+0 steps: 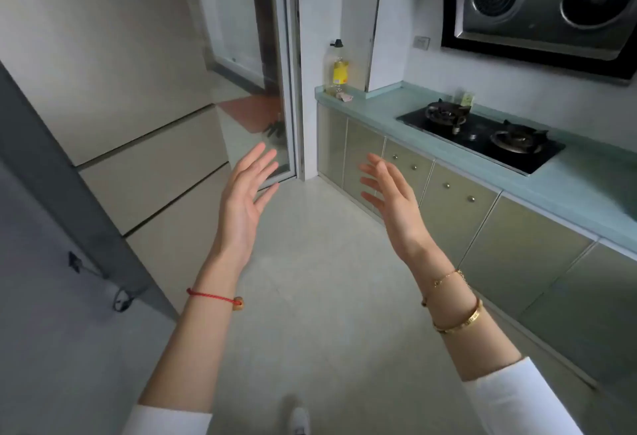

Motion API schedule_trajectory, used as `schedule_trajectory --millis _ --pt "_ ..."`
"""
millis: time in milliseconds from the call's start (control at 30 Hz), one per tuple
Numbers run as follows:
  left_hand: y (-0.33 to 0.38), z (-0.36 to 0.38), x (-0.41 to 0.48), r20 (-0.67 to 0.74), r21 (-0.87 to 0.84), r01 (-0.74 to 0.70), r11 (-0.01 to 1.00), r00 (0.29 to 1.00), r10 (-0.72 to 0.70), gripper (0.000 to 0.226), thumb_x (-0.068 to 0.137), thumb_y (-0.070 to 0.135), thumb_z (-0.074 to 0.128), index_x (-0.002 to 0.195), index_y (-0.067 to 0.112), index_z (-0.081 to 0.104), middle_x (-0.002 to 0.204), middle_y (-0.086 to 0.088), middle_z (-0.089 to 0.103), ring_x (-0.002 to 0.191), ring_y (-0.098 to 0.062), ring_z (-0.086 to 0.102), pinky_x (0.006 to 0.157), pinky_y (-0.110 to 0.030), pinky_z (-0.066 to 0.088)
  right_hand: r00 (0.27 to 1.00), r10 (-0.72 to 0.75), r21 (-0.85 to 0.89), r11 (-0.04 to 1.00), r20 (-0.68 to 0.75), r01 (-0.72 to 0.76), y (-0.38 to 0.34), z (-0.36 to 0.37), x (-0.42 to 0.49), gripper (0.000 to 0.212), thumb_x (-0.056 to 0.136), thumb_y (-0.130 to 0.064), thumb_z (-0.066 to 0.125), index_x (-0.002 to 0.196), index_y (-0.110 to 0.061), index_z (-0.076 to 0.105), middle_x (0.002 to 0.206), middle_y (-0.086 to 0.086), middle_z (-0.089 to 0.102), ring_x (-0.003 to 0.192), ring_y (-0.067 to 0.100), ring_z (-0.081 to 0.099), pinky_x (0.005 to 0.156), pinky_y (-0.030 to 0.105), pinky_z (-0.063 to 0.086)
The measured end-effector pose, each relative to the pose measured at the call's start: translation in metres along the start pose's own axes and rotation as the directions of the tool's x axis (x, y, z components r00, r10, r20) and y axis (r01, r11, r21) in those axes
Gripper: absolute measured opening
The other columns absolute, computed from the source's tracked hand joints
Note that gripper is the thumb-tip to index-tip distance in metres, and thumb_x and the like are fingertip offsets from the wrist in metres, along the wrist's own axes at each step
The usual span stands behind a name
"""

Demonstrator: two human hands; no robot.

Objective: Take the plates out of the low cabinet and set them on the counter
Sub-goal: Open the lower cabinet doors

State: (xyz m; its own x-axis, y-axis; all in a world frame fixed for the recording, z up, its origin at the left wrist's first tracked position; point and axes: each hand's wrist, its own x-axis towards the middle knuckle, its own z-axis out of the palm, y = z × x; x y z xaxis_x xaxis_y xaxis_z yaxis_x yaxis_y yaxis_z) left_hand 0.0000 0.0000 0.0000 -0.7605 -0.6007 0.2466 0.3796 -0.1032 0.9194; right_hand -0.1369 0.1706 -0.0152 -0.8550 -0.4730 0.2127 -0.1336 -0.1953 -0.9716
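Left hand point(241, 207), right hand point(396, 203) mid-frame, grip apart, empty; glossy teal desk point(568, 186) right; bottle point(339, 69) yellow label unreadable.

Soft even light, fairly bright, cool grey-green cast; pale reflections on the glass door point(279, 90), dull sheen on the range hood point(544, 11). Shadows faint on the floor point(327, 262). Focus sharp on left hand point(241, 203) and right hand point(393, 207); heavy wide-angle bending at edges, slight softness overall.

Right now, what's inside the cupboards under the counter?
I cannot tell. Only the green cupboard doors and their little round knobs show, below the counter, and they look shut. Anything inside, plates too, is hidden. The left hand and right hand touch no door.
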Motion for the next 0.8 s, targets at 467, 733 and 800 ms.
schedule_trajectory --millis 467,733,800 --pt "-0.045 -0.042 0.130 -0.008 -0.036 0.064 0.997 0.998 -0.064 0.054 0.090 0.034 0.047 0.142 0.018 0.048 0.142 0.000 0.057 0.130 -0.009 0.054 0.114 -0.041 0.038 0.998 0.067 0.016 0.998 -0.010 -0.067 0.046 0.047 0.121 0.030 0.103 -0.035 0.040 0.126 -0.027 0.058 0.120 -0.008 0.066 0.116 0.015 0.059 0.099 0.031 0.048" --pt "-0.075 -0.053 0.204 0.047 -0.063 0.095 0.994 0.995 -0.092 0.055 0.091 0.034 0.047 0.143 0.018 0.047 0.142 0.000 0.058 0.132 -0.010 0.053 0.112 -0.039 0.040 0.993 0.102 0.043 0.994 -0.060 -0.099 0.074 0.064 0.183 0.034 0.103 -0.035 0.040 0.129 -0.022 0.057 0.123 -0.004 0.066 0.116 0.016 0.060 0.099 0.032 0.049" --pt "-0.084 -0.054 0.222 0.048 -0.063 0.105 0.993 0.994 -0.102 0.054 0.091 0.033 0.046 0.143 0.017 0.048 0.141 0.000 0.058 0.132 -0.012 0.053 0.112 -0.038 0.040 0.992 0.108 0.040 0.994 -0.067 -0.106 0.082 0.064 0.199 0.035 0.103 -0.035 0.040 0.131 -0.021 0.057 0.125 -0.002 0.065 0.117 0.017 0.060 0.100 0.033 0.049"
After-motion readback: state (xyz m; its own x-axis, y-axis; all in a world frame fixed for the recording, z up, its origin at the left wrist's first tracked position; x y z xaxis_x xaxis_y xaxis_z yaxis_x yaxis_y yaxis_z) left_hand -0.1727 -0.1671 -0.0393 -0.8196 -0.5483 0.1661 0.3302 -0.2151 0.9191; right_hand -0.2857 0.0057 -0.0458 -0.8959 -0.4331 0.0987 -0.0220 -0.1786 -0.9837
